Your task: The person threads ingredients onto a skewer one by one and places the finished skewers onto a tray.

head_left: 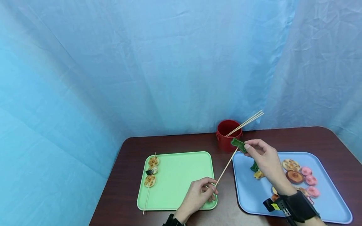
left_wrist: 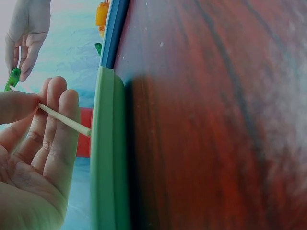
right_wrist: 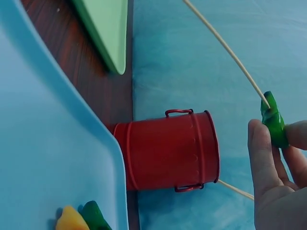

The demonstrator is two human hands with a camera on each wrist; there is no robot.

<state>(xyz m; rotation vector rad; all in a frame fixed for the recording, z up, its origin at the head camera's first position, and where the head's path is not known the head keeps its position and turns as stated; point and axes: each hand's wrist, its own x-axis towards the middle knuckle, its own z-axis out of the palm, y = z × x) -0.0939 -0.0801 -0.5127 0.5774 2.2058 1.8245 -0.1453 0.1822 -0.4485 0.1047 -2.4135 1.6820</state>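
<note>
My left hand [head_left: 199, 193] pinches a thin wooden skewer [head_left: 227, 166] near its lower end, over the right front corner of the green tray [head_left: 181, 179]. The skewer slants up to the right. Between thumb and fingers, my right hand [head_left: 264, 158] pinches a green pepper piece [head_left: 238, 144] above the back left corner of the blue tray [head_left: 254, 201]. In the right wrist view the skewer's tip meets the green pepper piece [right_wrist: 274, 122]. The left wrist view shows the skewer [left_wrist: 64, 119] between thumb and fingers, its blunt end sticking out.
A finished-looking skewer of round slices [head_left: 150, 181] lies at the green tray's left. Behind the trays stands a red bucket [head_left: 224, 142] with several bare skewers [head_left: 249, 121] leaning in it. Pink rounds [head_left: 311, 180], a mushroom-like brown piece [head_left: 294, 177] and other food pieces lie on the blue tray.
</note>
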